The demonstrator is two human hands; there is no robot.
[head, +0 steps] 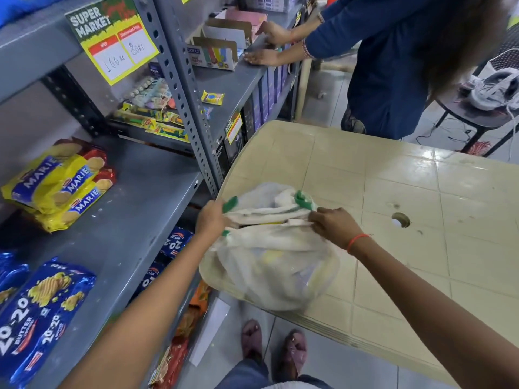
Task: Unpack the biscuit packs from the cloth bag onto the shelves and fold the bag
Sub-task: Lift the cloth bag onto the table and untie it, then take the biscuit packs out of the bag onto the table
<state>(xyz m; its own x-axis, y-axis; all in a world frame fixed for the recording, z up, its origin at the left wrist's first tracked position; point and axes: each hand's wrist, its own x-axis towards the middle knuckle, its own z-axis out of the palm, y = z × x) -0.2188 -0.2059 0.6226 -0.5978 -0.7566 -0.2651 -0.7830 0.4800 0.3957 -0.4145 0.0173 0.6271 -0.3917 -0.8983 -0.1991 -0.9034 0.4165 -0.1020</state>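
Note:
A white cloth bag (269, 256) with green handles lies on the near left corner of a beige plastic table (393, 197). It bulges, and yellow packs show faintly through the cloth. My left hand (212, 220) grips the bag's left rim by a green handle. My right hand (334, 224) pinches the right rim, so the mouth is held between both hands. On the grey shelf (134, 209) to the left lie yellow Marie biscuit packs (60, 183) and blue 20-20 butter packs (42, 313).
Another person in a dark blue top (393, 66) stands at the far end of the shelving, hands on an upper shelf with cardboard boxes (222, 49). More packs sit on the lower shelf (177, 242). A dark stool with a white bundle (494, 91) stands at the right.

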